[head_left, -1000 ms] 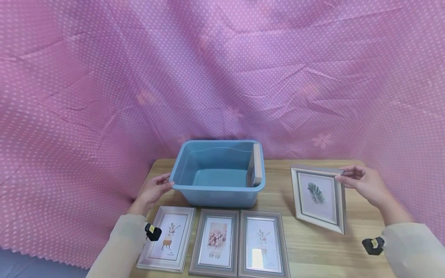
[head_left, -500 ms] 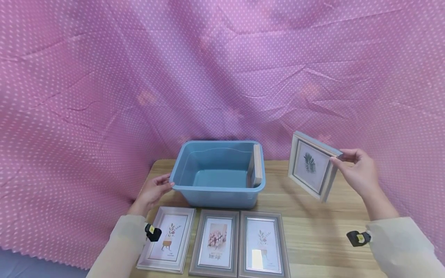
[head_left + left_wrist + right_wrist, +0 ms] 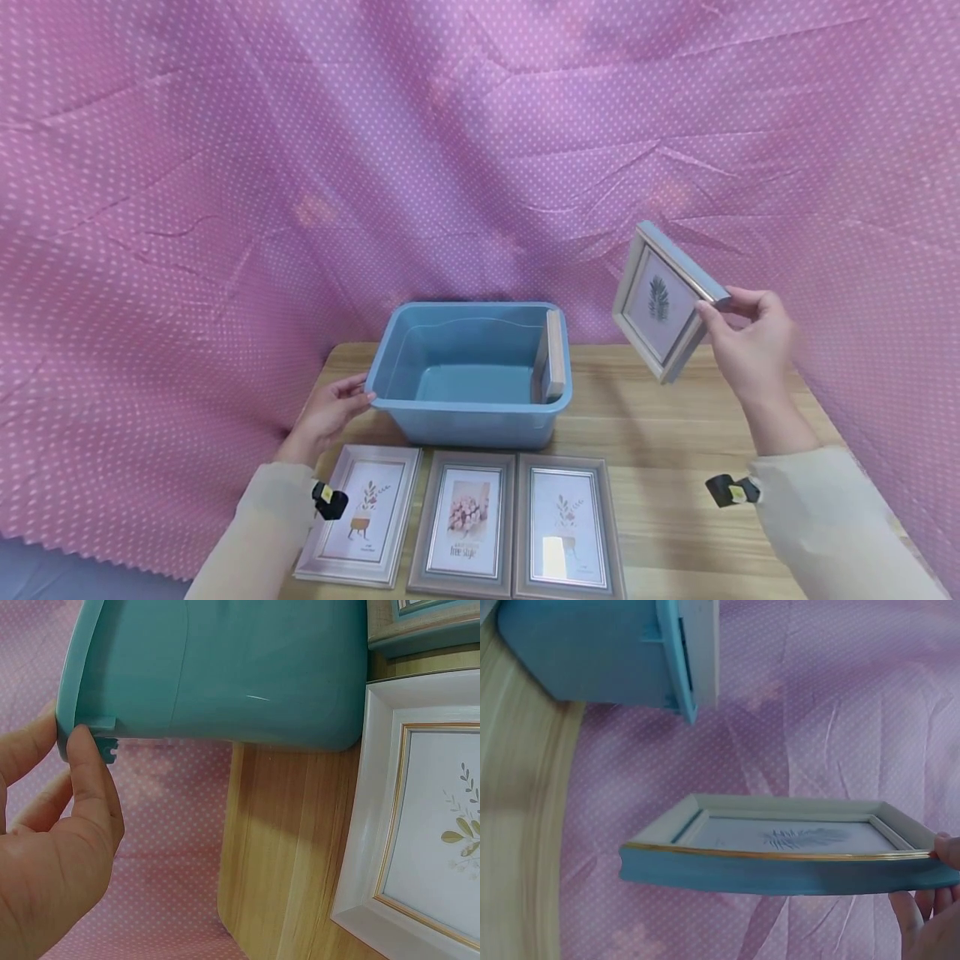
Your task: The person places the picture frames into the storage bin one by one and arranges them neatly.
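Looks forward and down from the head, above and behind the bare left hand (image 3: pixel 327 417) and bare right hand (image 3: pixel 757 350). From each wrist, looks close past that hand, turned sideways. Shares across all views the blue rectangular plastic tub (image 3: pixel 472 427), touching the left hand, apart from the right.
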{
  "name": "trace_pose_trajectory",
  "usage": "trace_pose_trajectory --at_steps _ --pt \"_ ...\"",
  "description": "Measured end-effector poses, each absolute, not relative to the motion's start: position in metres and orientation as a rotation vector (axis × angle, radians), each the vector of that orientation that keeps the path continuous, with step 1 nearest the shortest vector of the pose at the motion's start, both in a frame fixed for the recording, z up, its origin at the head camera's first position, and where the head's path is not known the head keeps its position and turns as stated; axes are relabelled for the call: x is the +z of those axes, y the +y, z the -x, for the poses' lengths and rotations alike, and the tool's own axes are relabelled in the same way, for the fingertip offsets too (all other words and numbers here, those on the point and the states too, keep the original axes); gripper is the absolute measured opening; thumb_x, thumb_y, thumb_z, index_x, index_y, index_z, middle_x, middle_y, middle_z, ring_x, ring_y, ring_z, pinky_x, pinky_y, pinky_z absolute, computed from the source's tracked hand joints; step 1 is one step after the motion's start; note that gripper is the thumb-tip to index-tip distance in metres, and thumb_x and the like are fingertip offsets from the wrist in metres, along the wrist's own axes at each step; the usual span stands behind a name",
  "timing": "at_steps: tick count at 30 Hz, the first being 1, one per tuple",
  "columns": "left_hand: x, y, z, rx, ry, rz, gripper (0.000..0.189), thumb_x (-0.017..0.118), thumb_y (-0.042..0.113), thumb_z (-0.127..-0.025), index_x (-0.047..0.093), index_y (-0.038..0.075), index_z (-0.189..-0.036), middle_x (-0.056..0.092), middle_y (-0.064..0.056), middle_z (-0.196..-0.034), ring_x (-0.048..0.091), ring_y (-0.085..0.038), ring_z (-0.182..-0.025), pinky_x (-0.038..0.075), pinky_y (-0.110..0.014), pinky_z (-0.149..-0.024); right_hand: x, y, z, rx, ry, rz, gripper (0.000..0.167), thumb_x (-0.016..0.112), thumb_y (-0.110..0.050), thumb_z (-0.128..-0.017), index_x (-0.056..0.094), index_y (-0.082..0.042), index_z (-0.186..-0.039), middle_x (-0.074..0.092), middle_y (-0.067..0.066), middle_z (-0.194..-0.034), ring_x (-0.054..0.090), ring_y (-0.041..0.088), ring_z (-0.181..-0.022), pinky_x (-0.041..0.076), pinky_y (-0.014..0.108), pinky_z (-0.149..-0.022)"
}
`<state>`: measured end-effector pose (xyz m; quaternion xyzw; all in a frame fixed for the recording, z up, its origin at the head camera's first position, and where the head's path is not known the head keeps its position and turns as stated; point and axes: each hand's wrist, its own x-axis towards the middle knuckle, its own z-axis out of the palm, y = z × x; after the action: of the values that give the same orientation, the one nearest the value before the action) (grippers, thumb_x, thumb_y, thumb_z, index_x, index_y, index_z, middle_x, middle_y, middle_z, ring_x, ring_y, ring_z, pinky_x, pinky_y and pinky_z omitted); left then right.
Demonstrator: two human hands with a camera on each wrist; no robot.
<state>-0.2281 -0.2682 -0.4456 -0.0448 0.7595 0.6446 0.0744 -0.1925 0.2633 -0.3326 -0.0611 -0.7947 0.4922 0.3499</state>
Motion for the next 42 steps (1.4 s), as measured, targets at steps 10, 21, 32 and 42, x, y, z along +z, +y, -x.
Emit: trace_pose_trajectory --at_steps 10,21,32,42 --pt "-0.443 -0.269 0.227 1.905 2.301 0.155 0.052 0.062 0.007 -0.093 0.042 -0.003 -0.139 0.049 -0.026 -0.131 0.059 -0.019 -0.106 0.047 -0.035 -0.097 -0.313 0.237 0.201 1.337 -1.9 0.148 0.037 0.076 -0.008 -0.081 0.055 0.002 -0.11 0.055 -0.007 -0.097 0.055 0.003 -0.086 0.052 0.012 -0.074" --pt "-0.444 -0.268 0.227 1.914 2.291 0.141 0.052 0.061 0.006 -0.093 0.041 -0.004 -0.14 0.048 -0.026 -0.13 0.059 -0.018 -0.106 0.047 -0.036 -0.098 -0.295 0.202 0.21 1.472 -1.761 0.147 0.038 0.076 -0.009 -0.081 0.055 0.002 -0.11 0.058 0.003 -0.104 0.058 0.011 -0.093 0.055 0.02 -0.079" --pt "-0.446 -0.267 0.227 1.935 2.276 0.123 0.051 0.06 0.005 -0.094 0.04 -0.004 -0.14 0.048 -0.027 -0.13 0.059 -0.016 -0.104 0.047 -0.034 -0.097 -0.292 0.162 0.214 1.516 -1.68 0.071 0.037 0.076 -0.01 -0.081 0.054 0.005 -0.108 0.059 0.009 -0.104 0.058 0.015 -0.092 0.056 0.023 -0.079" --pt "-0.445 -0.266 0.226 1.947 2.267 0.132 0.052 0.06 0.005 -0.093 0.04 -0.004 -0.14 0.048 -0.028 -0.131 0.06 -0.015 -0.103 0.049 -0.031 -0.095 -0.297 0.13 0.216 1.525 -1.63 0.004 0.039 0.077 -0.01 -0.081 0.055 0.009 -0.107 0.061 0.011 -0.101 0.059 0.014 -0.087 0.057 0.026 -0.076"
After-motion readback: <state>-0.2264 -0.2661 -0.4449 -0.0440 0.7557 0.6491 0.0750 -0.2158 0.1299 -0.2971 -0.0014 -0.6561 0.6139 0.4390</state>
